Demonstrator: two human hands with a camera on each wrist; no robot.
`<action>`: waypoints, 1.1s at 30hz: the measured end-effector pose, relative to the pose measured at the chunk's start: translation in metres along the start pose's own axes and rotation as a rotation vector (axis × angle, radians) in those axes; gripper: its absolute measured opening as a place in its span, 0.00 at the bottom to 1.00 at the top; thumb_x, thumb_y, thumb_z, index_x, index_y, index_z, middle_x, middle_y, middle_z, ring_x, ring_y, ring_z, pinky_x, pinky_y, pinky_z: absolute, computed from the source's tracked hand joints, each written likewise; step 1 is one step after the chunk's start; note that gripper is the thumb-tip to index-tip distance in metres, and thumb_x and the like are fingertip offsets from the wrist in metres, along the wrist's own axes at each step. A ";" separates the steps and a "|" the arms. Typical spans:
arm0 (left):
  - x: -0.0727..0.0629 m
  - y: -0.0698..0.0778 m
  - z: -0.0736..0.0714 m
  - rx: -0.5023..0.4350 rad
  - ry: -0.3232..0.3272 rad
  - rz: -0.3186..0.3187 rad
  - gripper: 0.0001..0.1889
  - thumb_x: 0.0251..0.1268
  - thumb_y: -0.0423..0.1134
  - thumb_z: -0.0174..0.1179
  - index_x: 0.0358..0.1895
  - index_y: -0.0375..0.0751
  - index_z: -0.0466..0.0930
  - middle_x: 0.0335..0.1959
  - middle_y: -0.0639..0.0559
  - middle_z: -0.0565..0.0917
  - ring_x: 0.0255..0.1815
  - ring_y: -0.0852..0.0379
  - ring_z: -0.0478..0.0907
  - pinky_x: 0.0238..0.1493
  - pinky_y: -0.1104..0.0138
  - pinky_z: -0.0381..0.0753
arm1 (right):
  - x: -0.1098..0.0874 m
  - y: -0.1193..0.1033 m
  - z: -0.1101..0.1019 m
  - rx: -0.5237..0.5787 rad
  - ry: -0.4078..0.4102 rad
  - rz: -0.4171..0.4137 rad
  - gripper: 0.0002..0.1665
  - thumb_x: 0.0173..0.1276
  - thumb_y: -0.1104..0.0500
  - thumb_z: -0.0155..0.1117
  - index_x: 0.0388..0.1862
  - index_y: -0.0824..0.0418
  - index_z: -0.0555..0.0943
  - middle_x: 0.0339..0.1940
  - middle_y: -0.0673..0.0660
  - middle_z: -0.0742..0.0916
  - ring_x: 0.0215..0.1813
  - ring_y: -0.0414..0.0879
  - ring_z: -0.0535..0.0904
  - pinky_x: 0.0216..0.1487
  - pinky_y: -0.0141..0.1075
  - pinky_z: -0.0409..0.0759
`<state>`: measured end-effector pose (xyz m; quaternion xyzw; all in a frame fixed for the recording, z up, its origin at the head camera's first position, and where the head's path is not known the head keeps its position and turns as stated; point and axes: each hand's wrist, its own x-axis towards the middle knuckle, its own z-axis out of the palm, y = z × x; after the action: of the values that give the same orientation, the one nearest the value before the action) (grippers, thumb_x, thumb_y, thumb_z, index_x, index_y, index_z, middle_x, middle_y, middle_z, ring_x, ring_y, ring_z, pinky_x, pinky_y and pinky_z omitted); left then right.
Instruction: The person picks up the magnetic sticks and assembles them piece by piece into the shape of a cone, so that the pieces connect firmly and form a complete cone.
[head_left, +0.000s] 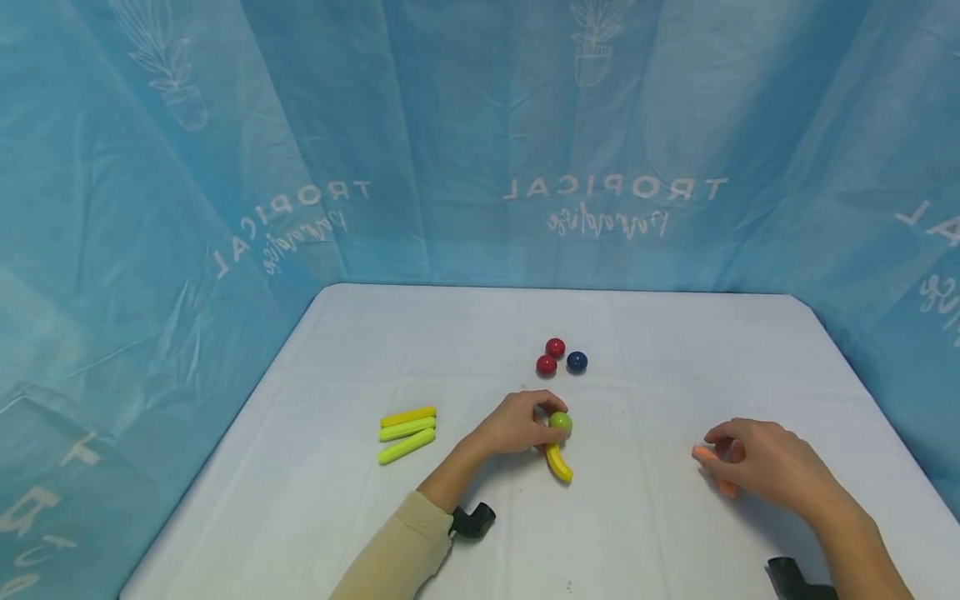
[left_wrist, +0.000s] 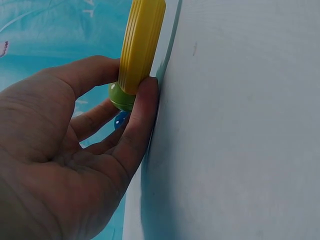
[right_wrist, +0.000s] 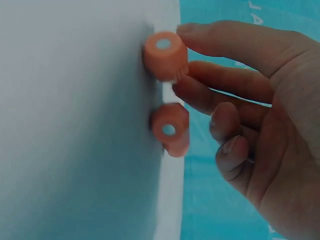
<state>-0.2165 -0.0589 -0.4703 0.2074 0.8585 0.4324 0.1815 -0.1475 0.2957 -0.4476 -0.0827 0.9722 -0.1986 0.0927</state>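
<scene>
My left hand (head_left: 517, 422) pinches a green ball (head_left: 561, 423) joined to a short curved yellow stick (head_left: 558, 463). In the left wrist view the fingertips are on either side of the ribbed yellow stick's (left_wrist: 142, 42) end, and the green ball (left_wrist: 121, 97) shows behind it. Over at the right, my right hand (head_left: 772, 462) has thumb and fingertips around one orange stick (right_wrist: 165, 56), whose end bears a silvery disc. A second orange piece (right_wrist: 171, 127) lies beside it, below the fingers in the right wrist view, with its own silvery disc.
Two red balls (head_left: 547, 365) and a dark blue ball (head_left: 577, 362) sit beyond the left hand. To its left lie a yellow stick (head_left: 408, 417) and two yellow-green sticks (head_left: 407, 446). Blue printed curtains (head_left: 450, 125) surround the white-covered table (head_left: 637, 533).
</scene>
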 end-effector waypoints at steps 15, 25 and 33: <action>0.000 0.000 0.001 -0.003 -0.002 0.016 0.16 0.59 0.43 0.68 0.50 0.50 0.80 0.43 0.60 0.78 0.28 0.60 0.79 0.29 0.69 0.81 | 0.009 0.002 0.004 -0.032 0.041 -0.090 0.28 0.57 0.32 0.65 0.41 0.53 0.86 0.28 0.44 0.80 0.27 0.41 0.71 0.25 0.37 0.70; 0.000 -0.003 0.002 0.001 0.006 0.020 0.15 0.58 0.43 0.68 0.49 0.52 0.80 0.42 0.62 0.78 0.28 0.60 0.79 0.30 0.69 0.81 | 0.016 -0.007 0.010 -0.055 0.205 -0.208 0.14 0.60 0.44 0.70 0.39 0.51 0.85 0.25 0.43 0.76 0.28 0.40 0.68 0.28 0.37 0.68; 0.000 -0.003 0.003 -0.005 0.002 0.020 0.16 0.58 0.42 0.69 0.50 0.52 0.80 0.42 0.62 0.78 0.28 0.60 0.79 0.30 0.69 0.81 | 0.023 -0.016 0.013 -0.031 0.215 -0.251 0.12 0.59 0.55 0.73 0.41 0.54 0.85 0.28 0.43 0.76 0.30 0.40 0.70 0.31 0.38 0.71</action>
<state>-0.2159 -0.0584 -0.4742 0.2151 0.8554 0.4367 0.1767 -0.1652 0.2718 -0.4563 -0.1831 0.9615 -0.2011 -0.0388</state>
